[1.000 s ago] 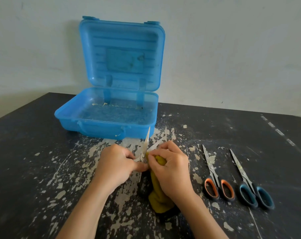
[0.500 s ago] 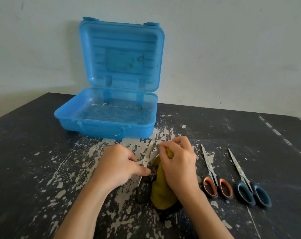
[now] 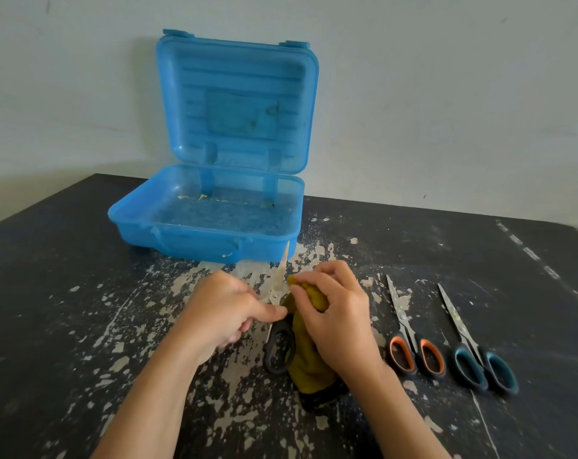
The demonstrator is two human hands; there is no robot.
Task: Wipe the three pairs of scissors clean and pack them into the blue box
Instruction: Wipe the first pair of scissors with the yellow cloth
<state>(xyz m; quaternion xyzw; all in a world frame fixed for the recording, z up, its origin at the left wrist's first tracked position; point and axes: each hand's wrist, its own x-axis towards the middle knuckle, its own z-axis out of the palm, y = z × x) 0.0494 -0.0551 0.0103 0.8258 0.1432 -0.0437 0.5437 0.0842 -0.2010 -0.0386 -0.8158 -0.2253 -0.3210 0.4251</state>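
While the black-handled scissors (image 3: pixel 278 283) get their wipe, they sit just in front of the blue box (image 3: pixel 198 235), near its front right corner. The left hand (image 3: pixel 224 313) pinches them at the pivot, its fingers (image 3: pixel 267 311) curled tight, apparently to steady the blades so the rubbing meets something firm. The right hand (image 3: pixel 337 319) has its fingers (image 3: pixel 309 276) bunched round a yellow cloth (image 3: pixel 309 369) and presses a fold against the blade just above the pivot. The rest of the cloth trails toward the person, over one handle loop.

Their long axis runs away from the person, with the tip raised toward the box's front wall and the black loops low by the bench (image 3: pixel 82 293). Whether the blades are parted I cannot tell. The visible blade looks pale and smeared, so this pair seems not yet clean.

Right of the box and well apart from it, the orange-handled scissors (image 3: pixel 405 329) and the blue-handled scissors (image 3: pixel 463 329) lie flat side by side, tips pointing away from the person, likely waiting their turn. The box stands open, lid upright, ready for packing.
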